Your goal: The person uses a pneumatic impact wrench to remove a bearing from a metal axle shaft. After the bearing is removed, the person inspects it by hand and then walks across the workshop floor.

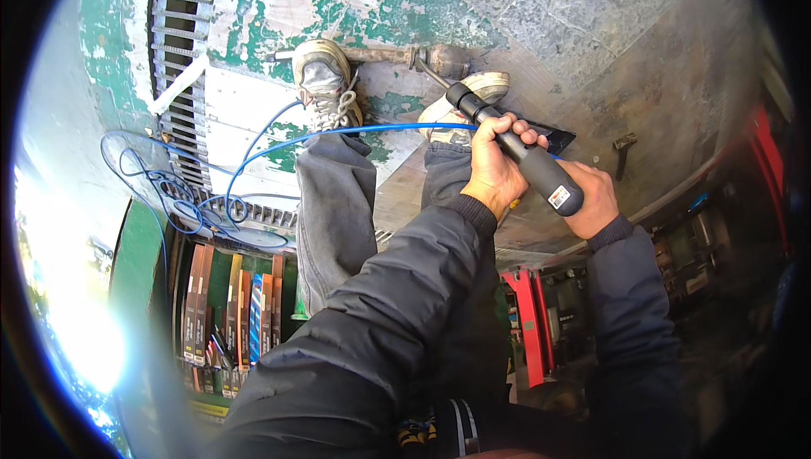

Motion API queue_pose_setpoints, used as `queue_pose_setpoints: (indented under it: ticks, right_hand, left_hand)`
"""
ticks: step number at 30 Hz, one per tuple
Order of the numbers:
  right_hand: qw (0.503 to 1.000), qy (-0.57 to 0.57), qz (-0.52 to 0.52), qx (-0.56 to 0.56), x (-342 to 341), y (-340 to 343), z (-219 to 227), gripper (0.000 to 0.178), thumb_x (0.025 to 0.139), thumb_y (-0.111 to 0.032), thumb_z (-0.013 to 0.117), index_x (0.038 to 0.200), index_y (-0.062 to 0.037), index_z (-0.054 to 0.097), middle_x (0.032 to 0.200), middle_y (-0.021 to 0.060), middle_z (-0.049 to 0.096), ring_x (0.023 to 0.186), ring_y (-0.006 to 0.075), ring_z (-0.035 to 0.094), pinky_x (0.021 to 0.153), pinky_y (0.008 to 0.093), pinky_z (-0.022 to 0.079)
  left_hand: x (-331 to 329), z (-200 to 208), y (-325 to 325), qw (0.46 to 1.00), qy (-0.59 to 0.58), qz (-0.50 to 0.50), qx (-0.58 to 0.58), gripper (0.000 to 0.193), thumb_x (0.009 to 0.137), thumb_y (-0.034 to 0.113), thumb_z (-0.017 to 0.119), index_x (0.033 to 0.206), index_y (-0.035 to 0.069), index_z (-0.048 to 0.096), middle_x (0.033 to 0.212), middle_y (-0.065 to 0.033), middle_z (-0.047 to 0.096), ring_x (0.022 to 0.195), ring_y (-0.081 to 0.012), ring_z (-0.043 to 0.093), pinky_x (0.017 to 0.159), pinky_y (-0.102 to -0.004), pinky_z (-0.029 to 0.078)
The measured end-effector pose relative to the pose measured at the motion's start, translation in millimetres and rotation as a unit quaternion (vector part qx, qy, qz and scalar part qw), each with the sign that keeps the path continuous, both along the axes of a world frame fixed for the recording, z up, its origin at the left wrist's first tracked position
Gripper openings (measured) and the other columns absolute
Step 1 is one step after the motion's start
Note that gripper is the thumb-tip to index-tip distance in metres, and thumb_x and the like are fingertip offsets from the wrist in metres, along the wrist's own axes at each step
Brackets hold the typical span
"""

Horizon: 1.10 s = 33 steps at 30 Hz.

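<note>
A black cylindrical air tool (541, 173) with a rounded rear end slants across the view, its thin metal bit (433, 75) pointing up and left. My left hand (497, 163) is closed around the body near its front collar. At the rear end, my right hand (594, 197) grips the tool from the right side, with its fingertips partly hidden behind it. On the floor lies a metal drive shaft (380, 55) with a wider joint at its right end, and the bit reaches that joint. My left shoe (321, 79) rests over the shaft; the right shoe (487, 87) is beside the joint.
A blue hose (338, 131) runs from behind the tool to loose coils (198, 206) at left. A slotted floor drain (182, 20) passes there. A dark T-shaped piece (623, 153) lies at right. Boxes (198, 298) fill a shelf at lower left. A red post (528, 328) stands at lower right.
</note>
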State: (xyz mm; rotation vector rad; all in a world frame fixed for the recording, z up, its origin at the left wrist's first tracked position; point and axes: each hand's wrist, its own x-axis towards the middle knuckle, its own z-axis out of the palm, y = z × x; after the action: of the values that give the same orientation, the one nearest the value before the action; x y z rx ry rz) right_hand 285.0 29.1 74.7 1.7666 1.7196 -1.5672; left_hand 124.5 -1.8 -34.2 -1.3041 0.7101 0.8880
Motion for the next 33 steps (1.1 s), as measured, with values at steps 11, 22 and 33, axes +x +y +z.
queue_pose_setpoints:
  ticks: [11, 22, 33]
  right_hand:
    - [0.995, 0.009, -0.082, -0.049, 9, -12, -35, 0.039, 0.076, -0.003, 0.083, 0.114, 0.0005, 0.073, 0.103, 0.0224, 0.075, 0.094, 0.0425, 0.074, 0.081, 0.041, 0.058]
    - [0.989, -0.004, -0.129, -0.069, -9, -19, -25, 0.031, 0.085, -0.012, 0.084, 0.111, 0.0015, 0.074, 0.09, 0.0229, 0.075, 0.08, 0.0393, 0.074, 0.074, 0.0401, 0.057]
    - [0.978, -0.026, -0.174, -0.113, -15, -24, -24, 0.022, 0.088, -0.011, 0.08, 0.105, 0.003, 0.075, 0.078, 0.0167, 0.074, 0.067, 0.0273, 0.07, 0.069, 0.0386, 0.055]
  left_hand:
    - [1, -17, 14, 0.997, 0.038, -0.061, -0.031, 0.013, 0.092, 0.016, 0.065, 0.091, 0.009, 0.054, 0.083, -0.0055, 0.058, 0.078, -0.0215, 0.059, 0.089, -0.0461, 0.056]
    - [-2, -18, 19, 0.989, 0.062, -0.117, -0.064, 0.013, 0.092, 0.016, 0.067, 0.094, 0.011, 0.055, 0.083, -0.0038, 0.059, 0.073, -0.0195, 0.06, 0.08, -0.0447, 0.058]
    - [-1, -19, 21, 0.981, 0.081, -0.161, -0.076, 0.01, 0.094, 0.014, 0.063, 0.097, 0.008, 0.055, 0.081, -0.0046, 0.059, 0.071, -0.0201, 0.06, 0.075, -0.0445, 0.057]
